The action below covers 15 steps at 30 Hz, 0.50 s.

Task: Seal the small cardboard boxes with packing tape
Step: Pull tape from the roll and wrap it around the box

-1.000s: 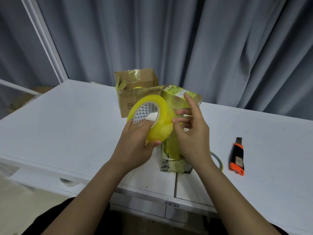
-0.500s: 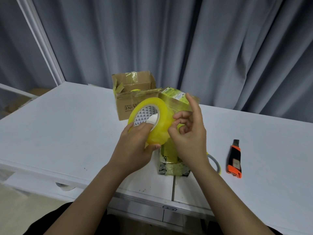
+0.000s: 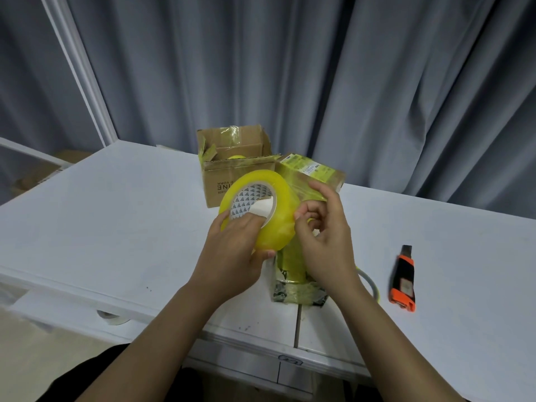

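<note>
My left hand (image 3: 232, 256) grips a thick roll of yellow packing tape (image 3: 275, 224), fingers through its core and thumb under the rim, holding it above the table. My right hand (image 3: 324, 239) is right beside the roll, its thumb and fingertips curled against the roll's outer surface. Whether they pinch the tape end I cannot tell. Beneath both hands lies a small cardboard box wrapped in yellow tape (image 3: 298, 288), mostly hidden. Behind it an open cardboard box (image 3: 232, 158) stands with its flaps up.
An orange and black utility knife (image 3: 403, 282) lies on the white table (image 3: 101, 227) to the right. A thin tape ring (image 3: 369, 285) peeks out by my right wrist. A grey curtain hangs behind the table. Another tape roll (image 3: 111, 317) sits below the front edge.
My right hand's index finger has curled down from pointing upward, and its fingertips have closed in on the roll's surface. The left hand keeps the roll in much the same place.
</note>
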Motion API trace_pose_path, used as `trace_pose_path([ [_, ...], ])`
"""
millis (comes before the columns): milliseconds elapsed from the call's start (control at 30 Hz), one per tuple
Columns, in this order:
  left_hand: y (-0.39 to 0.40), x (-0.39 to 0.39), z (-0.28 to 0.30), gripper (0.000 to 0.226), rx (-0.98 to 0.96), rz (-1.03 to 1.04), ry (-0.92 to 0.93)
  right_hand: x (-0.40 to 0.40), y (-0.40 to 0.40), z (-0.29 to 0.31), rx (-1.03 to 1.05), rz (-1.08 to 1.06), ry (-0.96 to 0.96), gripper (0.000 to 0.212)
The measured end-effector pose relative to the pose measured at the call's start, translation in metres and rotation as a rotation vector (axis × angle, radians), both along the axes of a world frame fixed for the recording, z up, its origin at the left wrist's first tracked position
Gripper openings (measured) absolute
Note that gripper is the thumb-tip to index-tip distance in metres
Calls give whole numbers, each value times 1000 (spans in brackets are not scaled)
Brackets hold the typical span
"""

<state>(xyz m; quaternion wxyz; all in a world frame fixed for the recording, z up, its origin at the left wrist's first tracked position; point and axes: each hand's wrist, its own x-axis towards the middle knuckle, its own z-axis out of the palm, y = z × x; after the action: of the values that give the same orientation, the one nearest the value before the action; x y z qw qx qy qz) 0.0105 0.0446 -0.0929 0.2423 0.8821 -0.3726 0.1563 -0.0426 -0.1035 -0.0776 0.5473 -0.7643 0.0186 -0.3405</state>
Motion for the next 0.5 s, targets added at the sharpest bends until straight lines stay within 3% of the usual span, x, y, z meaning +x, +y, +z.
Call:
trace_pose_path([
  [200,1,6,4,49,-87,-32,130,-5,1,0,-123,19,-70,33],
  [333,2,3,0,50,-106,-31,124,-3,-9,5,-74,60,43,34],
  [500,7,-1,2,52,-112,-82,102,1,-7,10,-56,-36,101,24],
])
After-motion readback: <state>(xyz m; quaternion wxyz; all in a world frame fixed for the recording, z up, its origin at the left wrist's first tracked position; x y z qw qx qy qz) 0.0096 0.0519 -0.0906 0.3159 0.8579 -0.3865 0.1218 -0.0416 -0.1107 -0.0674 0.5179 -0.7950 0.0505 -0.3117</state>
